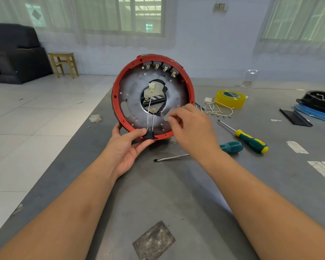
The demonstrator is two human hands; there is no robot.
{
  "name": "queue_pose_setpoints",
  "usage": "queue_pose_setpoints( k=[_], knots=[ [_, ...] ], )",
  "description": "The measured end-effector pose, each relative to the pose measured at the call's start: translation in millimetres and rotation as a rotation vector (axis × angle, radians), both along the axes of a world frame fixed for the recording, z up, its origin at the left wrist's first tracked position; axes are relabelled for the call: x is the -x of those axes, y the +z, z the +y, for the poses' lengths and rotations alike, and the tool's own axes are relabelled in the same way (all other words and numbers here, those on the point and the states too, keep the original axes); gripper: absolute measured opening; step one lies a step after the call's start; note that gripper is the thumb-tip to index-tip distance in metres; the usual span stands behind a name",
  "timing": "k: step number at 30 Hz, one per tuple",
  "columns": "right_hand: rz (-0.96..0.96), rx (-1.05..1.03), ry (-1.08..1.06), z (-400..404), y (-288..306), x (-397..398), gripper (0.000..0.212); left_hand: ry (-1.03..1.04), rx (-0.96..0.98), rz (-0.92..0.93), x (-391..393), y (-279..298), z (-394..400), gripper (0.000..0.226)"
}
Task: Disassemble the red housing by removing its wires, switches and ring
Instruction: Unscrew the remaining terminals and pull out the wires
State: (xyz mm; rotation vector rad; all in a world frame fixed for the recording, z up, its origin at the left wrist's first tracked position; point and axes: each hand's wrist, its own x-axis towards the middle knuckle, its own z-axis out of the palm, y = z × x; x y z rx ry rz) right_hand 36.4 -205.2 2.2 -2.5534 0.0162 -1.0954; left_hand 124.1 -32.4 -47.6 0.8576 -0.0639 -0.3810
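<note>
My left hand [127, 147] is gripping the round red plastic housing [152, 97] upright above the grey table [158, 194]; my right hand's [191, 124] fingers [174, 119] are hovering loosely curled, empty.

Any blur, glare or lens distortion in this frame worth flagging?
Head view: the right hand is motion-blurred at the fingers, while the left hand and red housing stay sharp; wide-angle bending curves the table edge; windows are bright but not blown out; soft daylight, faint shadows.

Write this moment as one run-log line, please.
left hand: grips red housing upright, thumb by black switch | right hand: fingers curled near the plate | two wires: attached
</note>
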Motion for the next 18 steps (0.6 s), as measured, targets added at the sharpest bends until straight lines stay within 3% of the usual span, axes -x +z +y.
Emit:
queue_pose_setpoints(
  k=[12, 18],
  knots=[
    [0.361, -0.14, -0.075, 22, 24, -63, 0.018, -0.057, 0.027, -0.014, -2, -2, -1, 0.083],
    [0.33, -0.234, -0.073, 26, 21, -65, 0.017, -0.058, 0.034, -0.018, 0, -2, 0, 0.083]
  ],
)
